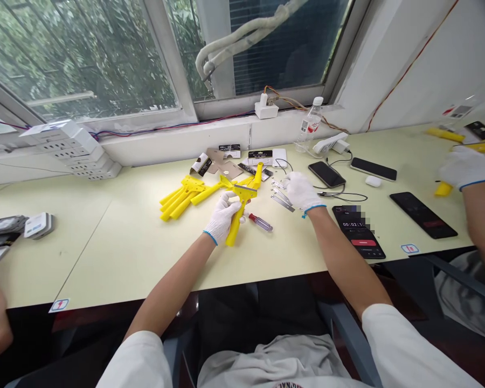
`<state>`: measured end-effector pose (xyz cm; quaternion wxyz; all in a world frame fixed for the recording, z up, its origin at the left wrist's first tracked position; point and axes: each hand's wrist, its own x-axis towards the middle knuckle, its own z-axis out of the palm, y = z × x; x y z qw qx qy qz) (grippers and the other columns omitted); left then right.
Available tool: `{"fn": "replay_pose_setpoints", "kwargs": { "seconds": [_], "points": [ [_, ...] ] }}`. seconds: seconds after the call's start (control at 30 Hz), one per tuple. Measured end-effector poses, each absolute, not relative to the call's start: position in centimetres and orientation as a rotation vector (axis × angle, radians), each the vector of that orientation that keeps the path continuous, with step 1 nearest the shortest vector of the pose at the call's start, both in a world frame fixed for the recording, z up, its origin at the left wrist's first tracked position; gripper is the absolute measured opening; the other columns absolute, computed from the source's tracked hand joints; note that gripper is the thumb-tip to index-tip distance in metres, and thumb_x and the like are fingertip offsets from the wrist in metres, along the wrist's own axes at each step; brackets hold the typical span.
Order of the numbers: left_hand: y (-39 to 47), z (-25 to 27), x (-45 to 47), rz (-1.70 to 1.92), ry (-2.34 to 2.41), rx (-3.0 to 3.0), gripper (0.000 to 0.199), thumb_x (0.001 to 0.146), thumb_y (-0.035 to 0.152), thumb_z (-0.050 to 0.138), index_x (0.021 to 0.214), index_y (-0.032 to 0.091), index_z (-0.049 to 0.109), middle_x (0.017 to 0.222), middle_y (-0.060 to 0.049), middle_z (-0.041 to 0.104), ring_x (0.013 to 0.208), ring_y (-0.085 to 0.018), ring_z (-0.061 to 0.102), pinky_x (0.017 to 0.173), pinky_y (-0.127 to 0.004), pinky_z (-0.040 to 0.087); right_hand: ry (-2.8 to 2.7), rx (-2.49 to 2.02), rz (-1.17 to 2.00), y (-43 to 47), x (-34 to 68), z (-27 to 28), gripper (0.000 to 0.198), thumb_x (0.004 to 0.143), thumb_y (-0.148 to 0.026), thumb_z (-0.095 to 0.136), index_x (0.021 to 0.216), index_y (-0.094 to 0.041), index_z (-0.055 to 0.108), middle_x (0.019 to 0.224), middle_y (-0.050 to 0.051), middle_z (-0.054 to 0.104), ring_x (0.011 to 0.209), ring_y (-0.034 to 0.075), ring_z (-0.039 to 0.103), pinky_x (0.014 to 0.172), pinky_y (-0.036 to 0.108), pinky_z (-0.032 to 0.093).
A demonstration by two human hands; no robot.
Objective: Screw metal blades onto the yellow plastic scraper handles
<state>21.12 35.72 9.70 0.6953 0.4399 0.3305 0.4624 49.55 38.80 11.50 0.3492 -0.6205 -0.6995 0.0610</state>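
My left hand (221, 217), in a white glove with a blue cuff, is closed around the handle of a yellow scraper (233, 233). The scraper's wide head points away from me. Over the small metal parts lies my right hand (305, 192), gloved too, its fingers bent down and drawn together; whatever is at the fingertips is hidden. Flat metal strips (282, 203) and tiny screws sit just left of it. A screwdriver (261, 222) with a red and clear handle rests right of the held scraper. Several more yellow scrapers (180, 200) are heaped on the left.
Behind the scrapers are black packaging cards (260, 157). A water bottle (309, 126), cables and a phone (326, 174) stand back right; another phone (358, 231) shows a timer near my right forearm. A co-worker's gloved hand (466, 168) is far right, white boxes (75, 148) far left.
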Motion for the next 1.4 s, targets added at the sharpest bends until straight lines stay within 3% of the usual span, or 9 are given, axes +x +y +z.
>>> {"fn": "replay_pose_setpoints", "kwargs": {
  "seconds": [0.17,0.37,0.6,0.83,1.07,1.4],
  "points": [
    [35.0,9.6,21.8,1.055,0.781,1.112,0.056,0.086,0.038,0.085,0.131,0.024,0.054,0.111,-0.007,0.080,0.079,-0.022,0.081,0.062,-0.029,0.059,-1.904,-1.419,0.207,37.8,44.7,10.7,0.036,0.108,-0.043,0.073,0.130,-0.014,0.072,0.131,0.012,0.071,0.117,0.022,0.070,0.104,0.041,0.061],
    [34.0,9.3,22.4,1.094,0.820,1.332,0.044,0.099,0.041,0.077,0.135,0.020,0.062,0.099,-0.007,0.080,0.083,-0.023,0.082,0.067,-0.032,0.064,-1.934,-1.219,0.255,36.2,41.9,9.6,0.018,0.110,-0.034,0.064,0.103,-0.017,0.068,0.109,0.014,0.071,0.102,0.025,0.065,0.099,0.042,0.056],
    [33.8,8.3,22.3,1.191,0.936,1.557,0.040,0.107,0.043,0.069,0.140,0.020,0.067,0.096,-0.005,0.082,0.084,-0.022,0.083,0.074,-0.034,0.068,-1.800,-1.101,0.335,34.9,41.3,10.0,0.014,0.112,-0.030,0.054,0.105,-0.022,0.063,0.103,0.008,0.073,0.093,0.022,0.068,0.088,0.038,0.055],
    [33.8,8.2,22.1,1.179,0.899,1.525,0.040,0.107,0.043,0.068,0.139,0.020,0.064,0.098,-0.005,0.083,0.083,-0.022,0.083,0.073,-0.034,0.067,-1.543,-0.932,0.727,35.3,40.8,9.9,0.014,0.101,-0.029,0.069,0.097,-0.023,0.057,0.094,0.002,0.065,0.081,0.016,0.065,0.077,0.034,0.058],
    [33.5,8.8,22.6,1.136,0.824,1.381,0.044,0.102,0.045,0.074,0.138,0.020,0.064,0.102,-0.007,0.082,0.080,-0.022,0.082,0.066,-0.031,0.066,-1.549,-0.980,0.541,35.5,41.2,9.3,0.013,0.095,-0.025,0.073,0.099,-0.023,0.061,0.097,0.004,0.071,0.089,0.018,0.069,0.083,0.036,0.060],
    [33.6,8.7,22.5,1.085,0.799,1.307,0.044,0.100,0.044,0.078,0.135,0.021,0.065,0.098,-0.006,0.081,0.078,-0.022,0.081,0.060,-0.029,0.063,-1.606,-1.021,0.422,35.7,41.8,10.1,0.015,0.090,-0.021,0.076,0.093,-0.023,0.062,0.088,0.001,0.068,0.080,0.017,0.065,0.076,0.033,0.056]
  ]
}}
